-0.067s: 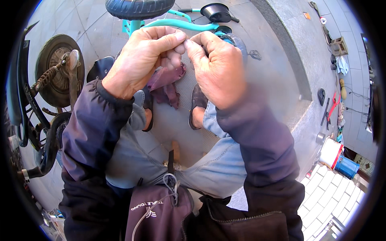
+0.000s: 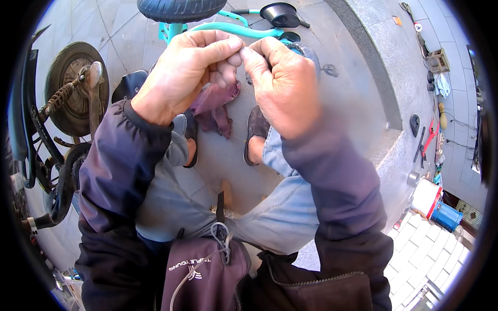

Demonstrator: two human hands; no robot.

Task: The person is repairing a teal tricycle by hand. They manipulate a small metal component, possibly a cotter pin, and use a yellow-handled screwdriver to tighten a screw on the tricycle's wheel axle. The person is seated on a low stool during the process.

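Both hands meet at the top middle of the head view, thumbs and fingertips pinched together. My left hand (image 2: 184,78) is closed on something too small or hidden to make out, and my right hand (image 2: 282,90) is likewise closed, its fingertips touching those of the left. Just beyond them lie a turquoise tubular frame (image 2: 228,30) and a black tire (image 2: 179,9). A crumpled purple cloth (image 2: 218,116) rests on the ground beneath my hands, between my feet.
An upright wheeled vehicle (image 2: 70,88) with a rusty spring stands at left. A black bowl-shaped part (image 2: 277,15) is at the top. A stone step (image 2: 389,166) runs along the right, with red-handled pliers (image 2: 430,136) and a blue-and-white container (image 2: 438,207) near it.
Both hands have shifted very slightly up and to the right, still pinched together.
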